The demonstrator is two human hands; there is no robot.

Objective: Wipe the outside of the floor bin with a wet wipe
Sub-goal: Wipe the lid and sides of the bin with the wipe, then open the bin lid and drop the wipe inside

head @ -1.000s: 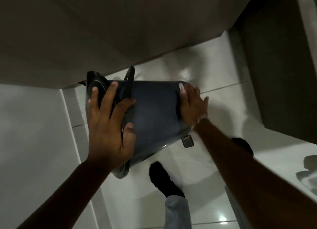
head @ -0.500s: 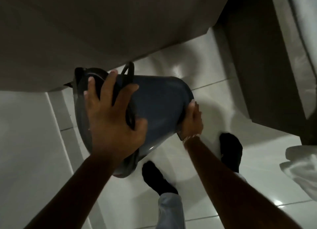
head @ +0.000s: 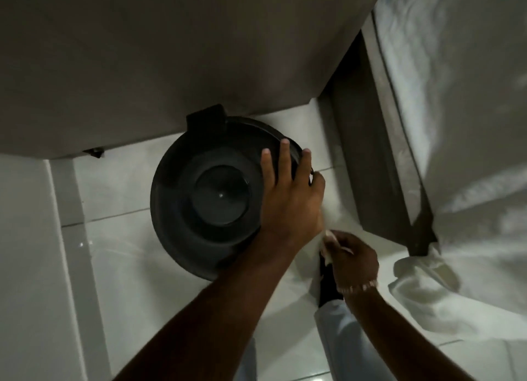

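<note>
The dark grey round floor bin (head: 199,198) stands upright on the white tiles, seen from above with its lid closed. My left hand (head: 288,198) lies flat on the right side of the lid, fingers spread over the rim and the black wire handle. My right hand (head: 350,258) is lower right of the bin, off its surface, fingers closed on a white wet wipe (head: 328,238) that peeks out at the knuckles. The bin's outer wall is mostly hidden under the lid.
A grey wall (head: 171,52) rises right behind the bin. A dark bed base (head: 379,158) with white bedding (head: 456,124) stands close on the right; a sheet corner (head: 422,289) hangs to the floor. My black-socked foot (head: 328,283) is beside the bin.
The bin has gone from tilted on its side in both hands to standing upright on the floor. My right hand has come off its base and drawn back with the wipe.
</note>
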